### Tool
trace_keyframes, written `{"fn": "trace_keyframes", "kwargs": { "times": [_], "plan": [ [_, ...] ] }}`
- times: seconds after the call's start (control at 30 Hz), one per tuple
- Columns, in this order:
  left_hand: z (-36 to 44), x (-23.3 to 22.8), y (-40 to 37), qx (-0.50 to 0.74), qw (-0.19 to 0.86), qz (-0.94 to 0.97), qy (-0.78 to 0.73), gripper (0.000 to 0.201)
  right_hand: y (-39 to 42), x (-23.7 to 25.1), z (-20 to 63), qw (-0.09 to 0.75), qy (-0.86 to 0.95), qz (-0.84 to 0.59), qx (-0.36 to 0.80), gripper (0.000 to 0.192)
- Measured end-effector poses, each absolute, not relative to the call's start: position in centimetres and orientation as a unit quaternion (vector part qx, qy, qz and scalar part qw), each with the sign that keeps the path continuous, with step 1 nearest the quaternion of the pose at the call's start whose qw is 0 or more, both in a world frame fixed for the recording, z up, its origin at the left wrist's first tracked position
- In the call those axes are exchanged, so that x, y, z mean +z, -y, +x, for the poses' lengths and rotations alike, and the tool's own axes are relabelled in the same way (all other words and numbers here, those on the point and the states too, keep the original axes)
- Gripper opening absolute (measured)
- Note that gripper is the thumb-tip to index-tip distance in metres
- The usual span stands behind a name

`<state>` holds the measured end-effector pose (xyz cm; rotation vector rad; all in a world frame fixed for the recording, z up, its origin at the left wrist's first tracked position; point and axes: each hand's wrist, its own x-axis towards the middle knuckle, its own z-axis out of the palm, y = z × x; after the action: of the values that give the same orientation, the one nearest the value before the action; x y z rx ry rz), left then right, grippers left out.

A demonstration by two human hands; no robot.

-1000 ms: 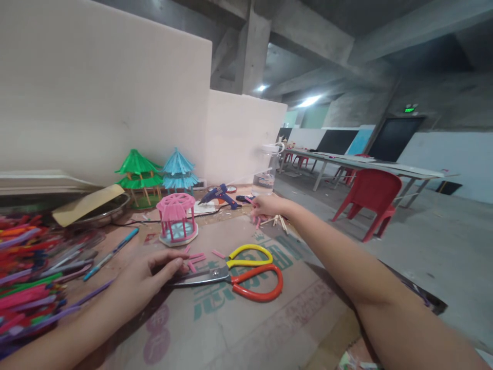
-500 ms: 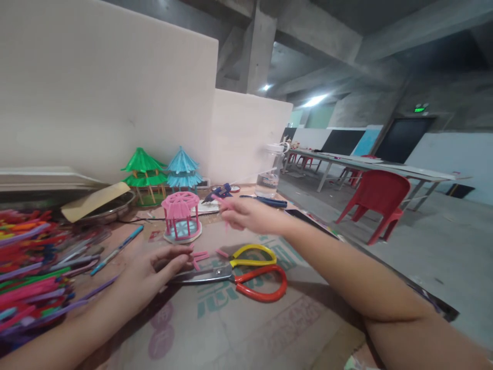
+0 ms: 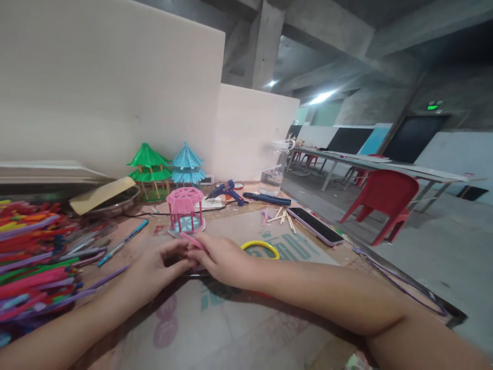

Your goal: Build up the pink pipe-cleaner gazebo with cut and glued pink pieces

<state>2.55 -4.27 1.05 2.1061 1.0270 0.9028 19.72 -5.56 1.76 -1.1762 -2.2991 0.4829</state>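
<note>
My right hand (image 3: 223, 261) is closed on a short pink pipe cleaner piece (image 3: 191, 240), which pokes up between thumb and fingers. Against its fingertips rests my left hand (image 3: 162, 264), its thumb and fingers pinched together; what they hold, if anything, is hidden. Just behind the hands stands a small pink pavilion model (image 3: 185, 201) with a spoked roof, thin posts and a pale blue base. Scissors (image 3: 275, 252) lie beneath my right hand and forearm; the yellow handle loop shows, the rest is mostly covered.
Bundled coloured pipe cleaners (image 3: 34, 272) fill the left side, near a blue pen (image 3: 123, 242). Behind are green (image 3: 149, 165) and blue (image 3: 187, 164) pavilion models, a glue gun (image 3: 227, 192) and a water bottle (image 3: 272, 169). A phone (image 3: 316, 226) lies right of small sticks (image 3: 287, 218).
My right hand has come down and left, from near the glue gun to my left hand, bringing the pink piece. It now covers much of the scissors. The view has shifted slightly.
</note>
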Motion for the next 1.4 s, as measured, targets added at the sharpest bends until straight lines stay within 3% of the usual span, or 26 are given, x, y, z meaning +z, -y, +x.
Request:
{"fn": "trace_keyframes", "kwargs": {
  "times": [0.2,0.57,0.93,1.23,1.4],
  "plan": [
    [2.4,0.8,4.3,0.333,0.314,0.807,-0.373,0.021,5.4,1.5,19.8,0.282,0.845,-0.401,0.212,0.014],
    [2.5,1.9,4.8,0.342,0.286,0.778,-0.443,0.028,5.0,1.1,20.3,0.407,0.766,-0.34,0.363,0.047],
    [2.8,1.3,5.5,0.326,0.342,0.78,-0.411,0.028,4.8,0.9,20.1,0.342,0.828,-0.242,0.373,0.061],
    [2.7,0.7,5.4,0.298,0.39,0.778,-0.392,0.025,5.1,1.1,20.1,0.321,0.843,-0.243,0.358,0.049],
    [2.9,1.3,5.7,0.304,0.381,0.763,-0.424,0.026,4.9,0.8,20.2,0.432,0.75,-0.321,0.384,0.031]
  ]
}}
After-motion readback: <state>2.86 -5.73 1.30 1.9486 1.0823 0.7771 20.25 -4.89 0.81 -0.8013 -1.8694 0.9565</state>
